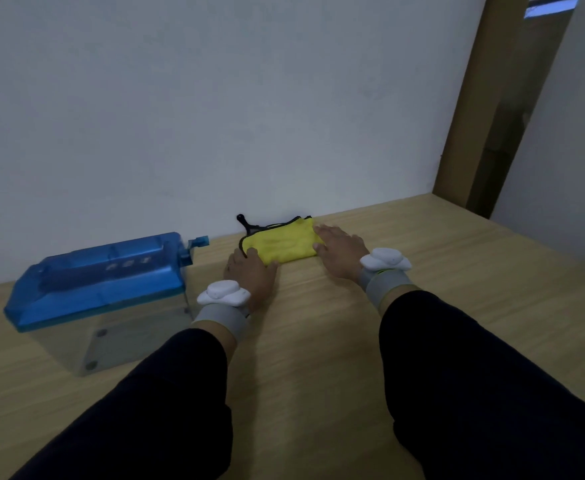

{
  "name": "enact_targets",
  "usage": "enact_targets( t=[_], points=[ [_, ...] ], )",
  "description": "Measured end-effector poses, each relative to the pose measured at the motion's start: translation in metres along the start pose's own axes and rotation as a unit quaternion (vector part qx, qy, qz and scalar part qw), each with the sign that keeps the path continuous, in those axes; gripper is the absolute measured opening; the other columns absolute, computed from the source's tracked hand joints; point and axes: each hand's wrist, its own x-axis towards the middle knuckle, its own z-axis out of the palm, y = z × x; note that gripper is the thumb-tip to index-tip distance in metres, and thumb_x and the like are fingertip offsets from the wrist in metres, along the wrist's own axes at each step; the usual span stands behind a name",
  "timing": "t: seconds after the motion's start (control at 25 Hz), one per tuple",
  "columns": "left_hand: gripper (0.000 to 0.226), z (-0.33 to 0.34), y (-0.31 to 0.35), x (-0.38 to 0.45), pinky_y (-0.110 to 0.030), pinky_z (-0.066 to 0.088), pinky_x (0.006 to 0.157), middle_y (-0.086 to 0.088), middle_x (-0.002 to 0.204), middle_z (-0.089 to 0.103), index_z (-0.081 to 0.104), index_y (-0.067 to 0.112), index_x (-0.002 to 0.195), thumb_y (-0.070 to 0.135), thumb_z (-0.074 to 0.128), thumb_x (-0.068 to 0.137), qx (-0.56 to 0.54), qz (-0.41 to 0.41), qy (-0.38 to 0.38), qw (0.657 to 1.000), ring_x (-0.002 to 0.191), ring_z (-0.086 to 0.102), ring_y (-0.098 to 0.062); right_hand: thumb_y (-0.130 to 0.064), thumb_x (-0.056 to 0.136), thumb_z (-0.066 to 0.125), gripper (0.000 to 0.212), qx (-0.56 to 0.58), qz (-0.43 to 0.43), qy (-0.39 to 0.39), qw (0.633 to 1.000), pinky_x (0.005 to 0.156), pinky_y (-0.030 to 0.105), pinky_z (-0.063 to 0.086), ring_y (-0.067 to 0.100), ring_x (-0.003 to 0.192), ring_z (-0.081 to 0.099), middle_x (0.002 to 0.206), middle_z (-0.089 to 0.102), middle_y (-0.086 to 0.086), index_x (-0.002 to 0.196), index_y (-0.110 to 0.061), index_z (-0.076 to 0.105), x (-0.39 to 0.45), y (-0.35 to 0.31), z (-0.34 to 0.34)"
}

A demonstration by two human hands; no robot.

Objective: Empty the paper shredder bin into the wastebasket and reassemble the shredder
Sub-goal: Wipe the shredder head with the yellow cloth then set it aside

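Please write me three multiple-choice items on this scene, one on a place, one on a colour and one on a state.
1. Where is the shredder?
A. right of both hands
B. left of both hands
C. between the hands

2. What colour is the folded cloth?
A. yellow
B. red
C. white

3. How is the shredder's blue top?
A. lying on the desk
B. held in the air
C. seated on the clear bin

Key: 1 B, it stands beyond the left hand. 2 A, yellow shows between the left hand and the right hand. 3 C, the top covers the bin.
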Motion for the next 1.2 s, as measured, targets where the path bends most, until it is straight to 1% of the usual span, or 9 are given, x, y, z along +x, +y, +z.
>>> enact_targets(
  t=[0.16, 0.28, 0.4, 0.56, 0.68, 0.76, 0.96, 1.08, 1.2],
  points=[
    [0.058, 0.018, 0.003, 0.021, -0.048, 0.020, 0.113, -0.023, 0.146, 0.034, 0.037, 0.013, 0.139, 0.050, 0.039, 0.094, -0.009, -0.062, 0.018, 0.998, 0.140, 0.022, -0.038, -0.036, 0.104, 0.025, 0.051, -0.008, 0.019, 0.000, 1.000, 0.118, 0.045, 0.013, 0.021, 0.149, 0.013, 0.161, 0.018, 0.001, 0.153, -0.019, 0.020, 0.020, 0.005, 0.009],
    [0.052, 0.027, 0.000, 0.040, -0.047, 0.019, 0.113, -0.023, 0.143, 0.039, 0.034, 0.024, 0.141, 0.048, 0.037, 0.095, -0.034, -0.048, 0.035, 0.998, 0.139, 0.024, -0.038, -0.036, 0.104, 0.024, 0.050, -0.023, 0.024, -0.006, 0.999, 0.118, 0.046, 0.015, 0.025, 0.148, 0.015, 0.160, 0.020, 0.006, 0.152, -0.021, 0.024, 0.037, 0.009, 0.014],
    [0.046, 0.037, 0.003, 0.052, -0.046, 0.018, 0.114, -0.022, 0.144, 0.038, 0.039, 0.028, 0.139, 0.046, 0.036, 0.096, -0.035, -0.031, 0.049, 0.998, 0.140, 0.023, -0.037, -0.037, 0.104, 0.023, 0.049, -0.014, 0.035, -0.015, 0.999, 0.118, 0.045, 0.013, 0.028, 0.148, 0.016, 0.159, 0.022, 0.010, 0.152, -0.025, 0.025, 0.053, 0.013, 0.023],
    [0.044, 0.039, 0.011, 0.061, -0.044, 0.029, 0.108, -0.021, 0.136, 0.045, 0.049, 0.019, 0.132, 0.042, 0.042, 0.094, -0.025, -0.021, 0.062, 0.998, 0.128, 0.039, -0.037, -0.038, 0.103, 0.025, 0.046, -0.012, 0.027, -0.012, 0.999, 0.115, 0.046, 0.019, 0.030, 0.143, 0.027, 0.153, 0.035, 0.010, 0.148, -0.031, 0.032, 0.067, 0.014, 0.035],
    [0.041, 0.035, 0.013, 0.064, -0.042, 0.040, 0.096, -0.019, 0.134, 0.044, 0.052, 0.008, 0.125, 0.034, 0.047, 0.094, -0.027, 0.048, 0.066, 0.996, 0.115, 0.049, -0.039, -0.035, 0.102, 0.031, 0.044, -0.003, 0.022, 0.016, 1.000, 0.110, 0.043, 0.025, 0.028, 0.136, 0.037, 0.149, 0.041, 0.006, 0.144, -0.029, 0.040, 0.071, 0.011, 0.038],
    [0.039, 0.032, 0.013, 0.062, -0.044, 0.042, 0.094, -0.018, 0.141, 0.037, 0.050, 0.006, 0.126, 0.029, 0.050, 0.094, -0.044, 0.070, 0.066, 0.994, 0.116, 0.048, -0.039, -0.035, 0.101, 0.034, 0.044, -0.005, 0.020, 0.025, 0.999, 0.106, 0.042, 0.026, 0.028, 0.133, 0.039, 0.148, 0.042, 0.006, 0.144, -0.026, 0.042, 0.072, 0.009, 0.037],
    [0.044, 0.019, 0.027, 0.057, -0.044, 0.043, 0.096, -0.012, 0.151, 0.022, 0.045, 0.000, 0.128, 0.015, 0.060, 0.090, -0.120, 0.015, 0.048, 0.991, 0.122, 0.045, -0.035, -0.028, 0.098, 0.045, 0.048, 0.030, 0.006, 0.041, 0.999, 0.104, 0.039, 0.032, 0.031, 0.132, 0.039, 0.148, 0.039, 0.010, 0.145, -0.018, 0.041, 0.065, 0.006, 0.028],
    [0.048, 0.011, 0.033, 0.048, -0.043, 0.041, 0.100, -0.013, 0.151, 0.019, 0.042, -0.001, 0.131, 0.012, 0.061, 0.090, -0.120, 0.011, 0.034, 0.992, 0.127, 0.040, -0.033, -0.020, 0.097, 0.049, 0.049, 0.080, 0.005, 0.040, 0.996, 0.101, 0.034, 0.039, 0.031, 0.131, 0.041, 0.147, 0.037, 0.013, 0.145, -0.013, 0.040, 0.055, 0.003, 0.019],
    [0.057, 0.002, 0.037, 0.036, -0.041, 0.039, 0.102, -0.013, 0.151, 0.020, 0.036, 0.001, 0.138, 0.010, 0.062, 0.088, -0.116, 0.030, 0.043, 0.992, 0.131, 0.036, -0.032, -0.017, 0.096, 0.051, 0.049, 0.088, 0.010, 0.043, 0.995, 0.101, 0.036, 0.039, 0.033, 0.129, 0.043, 0.143, 0.040, 0.016, 0.144, -0.011, 0.041, 0.043, 0.000, 0.008]
  ],
)
